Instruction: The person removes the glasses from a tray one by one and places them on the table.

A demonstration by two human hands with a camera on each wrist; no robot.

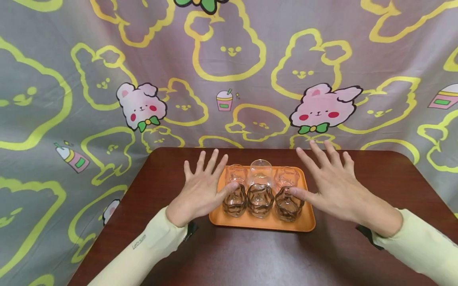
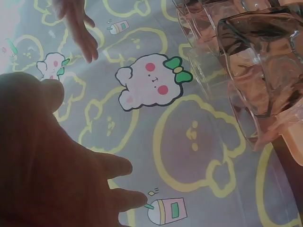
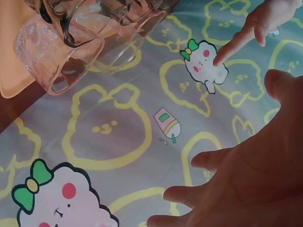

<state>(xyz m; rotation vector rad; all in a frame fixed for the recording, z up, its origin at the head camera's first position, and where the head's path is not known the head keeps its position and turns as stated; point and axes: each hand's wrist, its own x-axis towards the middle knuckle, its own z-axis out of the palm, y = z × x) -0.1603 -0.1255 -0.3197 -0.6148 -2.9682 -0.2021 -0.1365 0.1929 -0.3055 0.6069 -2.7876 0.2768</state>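
An orange tray (image 1: 262, 226) bears two rows of glass cups. Its front row has three smoky brown wavy cups, one at the left (image 1: 235, 204), a middle cup (image 1: 260, 203) and a right cup (image 1: 288, 206). Behind them stand a clear cup (image 1: 261, 169) and two pinkish wavy cups, a left one (image 1: 235, 174) and a right one (image 1: 287, 175). My left hand (image 1: 201, 188) is spread with straight fingers at the tray's left side, its thumb overlapping the left brown cup in the head view. On the other side my right hand (image 1: 338, 190) spreads likewise, holding nothing.
The tray lies on a dark reddish-brown table (image 1: 247, 258) with rounded far corners. A grey curtain (image 1: 250, 91) printed with yellow outlines and pink-cheeked bunnies hangs behind the table and along its sides.
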